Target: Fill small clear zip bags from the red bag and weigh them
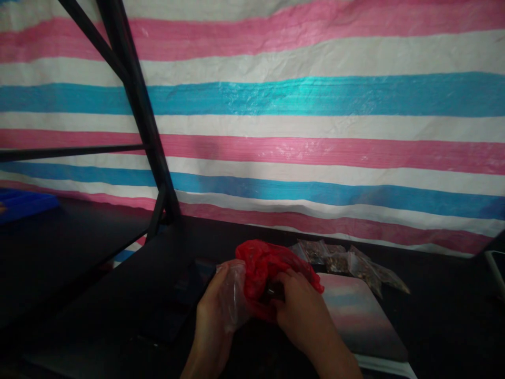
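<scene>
My left hand (213,305) is closed on a small clear plastic bag (233,300), held upright beside a crumpled red plastic bag (256,263). The red bag stands open on the black table. Over its mouth, my right hand (298,300) reaches in with fingers curled together. Something dark and shiny (275,290) shows at those fingertips, too dim to name. Behind and to the right of the red bag lie several small clear zip bags (337,263) with brownish bits inside.
A flat scale-like device with a shiny plate (361,310) sits right of my right hand. Dark flat objects (169,316) lie left of my left hand. A black metal frame (138,105) rises at left, near a blue tray (27,204). Striped sheeting (315,126) hangs behind the table (205,231).
</scene>
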`<state>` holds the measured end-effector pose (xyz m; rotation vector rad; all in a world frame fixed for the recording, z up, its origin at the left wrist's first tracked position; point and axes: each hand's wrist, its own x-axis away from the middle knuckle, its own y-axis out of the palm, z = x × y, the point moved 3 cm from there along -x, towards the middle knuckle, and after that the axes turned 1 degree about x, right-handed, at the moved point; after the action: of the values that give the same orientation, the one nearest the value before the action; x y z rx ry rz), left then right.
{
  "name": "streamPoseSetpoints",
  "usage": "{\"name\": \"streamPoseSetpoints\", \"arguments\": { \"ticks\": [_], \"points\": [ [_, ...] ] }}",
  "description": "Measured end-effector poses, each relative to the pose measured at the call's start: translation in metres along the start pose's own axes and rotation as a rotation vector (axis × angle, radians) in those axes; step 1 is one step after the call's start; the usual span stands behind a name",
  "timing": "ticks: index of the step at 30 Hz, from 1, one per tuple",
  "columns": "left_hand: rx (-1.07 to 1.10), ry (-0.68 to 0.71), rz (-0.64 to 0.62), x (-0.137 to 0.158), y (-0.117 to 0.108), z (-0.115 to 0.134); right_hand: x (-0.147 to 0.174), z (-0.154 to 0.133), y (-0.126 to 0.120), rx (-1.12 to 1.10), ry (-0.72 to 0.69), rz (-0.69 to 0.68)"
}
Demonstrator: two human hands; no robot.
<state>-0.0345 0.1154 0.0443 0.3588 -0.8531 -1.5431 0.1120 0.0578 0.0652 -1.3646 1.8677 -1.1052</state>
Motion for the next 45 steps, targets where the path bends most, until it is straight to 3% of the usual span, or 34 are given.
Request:
{"name": "streamPoseSetpoints", "arguments": {
  "ticks": [3, 9, 12, 17, 25, 33, 37, 40, 42, 45],
  "points": [
    [-0.004, -0.109, -0.047, 0.0, 0.002, -0.008, 0.0, 0.001, 0.001, -0.018, 0.001, 0.019],
    [0.002, -0.197, -0.085, 0.001, -0.001, -0.004, -0.005, 0.006, 0.005, -0.032, 0.012, 0.051],
    [0.065, -0.206, -0.162, -0.003, -0.003, 0.0, -0.006, 0.009, 0.006, -0.077, 0.0, 0.1],
    [0.1, -0.17, -0.104, -0.012, -0.004, 0.004, -0.007, 0.009, 0.009, -0.161, -0.031, 0.131],
    [0.033, -0.209, -0.185, -0.011, 0.003, 0.005, -0.007, 0.008, 0.008, -0.18, -0.042, 0.126],
    [-0.104, 0.028, -0.006, -0.026, -0.019, 0.005, -0.013, 0.016, 0.013, -0.302, -0.02, 0.066],
    [-0.296, 0.198, 0.077, -0.018, -0.024, 0.019, -0.011, 0.022, 0.009, -0.304, -0.004, 0.051],
    [-0.52, 0.424, 0.107, 0.003, -0.014, 0.041, -0.007, 0.028, 0.003, -0.291, 0.008, 0.021],
    [-0.525, 0.537, 0.107, 0.021, -0.003, 0.049, -0.004, 0.031, 0.0, -0.274, 0.014, 0.002],
    [-0.486, 0.491, -0.026, 0.041, 0.014, 0.042, 0.0, 0.031, -0.003, -0.269, -0.006, -0.013]
  ]
}}
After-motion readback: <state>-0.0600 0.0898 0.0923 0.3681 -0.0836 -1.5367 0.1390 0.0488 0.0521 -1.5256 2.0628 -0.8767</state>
